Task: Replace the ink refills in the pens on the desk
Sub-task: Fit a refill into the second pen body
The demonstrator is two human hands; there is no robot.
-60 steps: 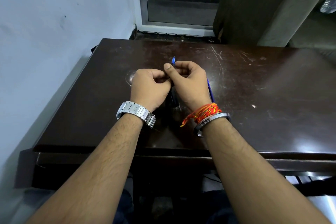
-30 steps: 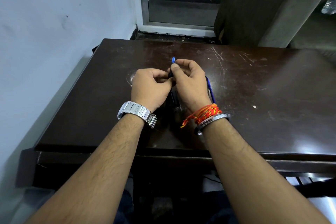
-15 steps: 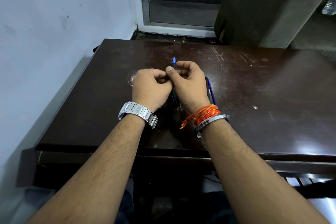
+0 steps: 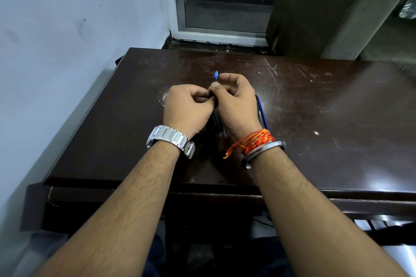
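A blue pen (image 4: 216, 75) stands nearly upright between my two hands, only its pointed blue tip showing above my fingers. My right hand (image 4: 236, 103) pinches the upper part of the pen with thumb and forefinger. My left hand (image 4: 186, 108) is closed around the lower part, right beside the right hand. The rest of the pen is hidden by my fingers. A second blue pen (image 4: 261, 112) lies on the dark brown desk (image 4: 315, 119), partly hidden behind my right wrist. A dark object (image 4: 216, 121) lies on the desk between my wrists.
The desk stands against a pale wall (image 4: 56, 51) on the left. Beyond its far edge are a metal door frame (image 4: 180, 7) and a dark cabinet (image 4: 315, 7). The desk's right half carries only scratches and small specks.
My right thumb and forefinger have shifted slightly on the pen, rolling it a little. Both hands stay in the same place over the desk.
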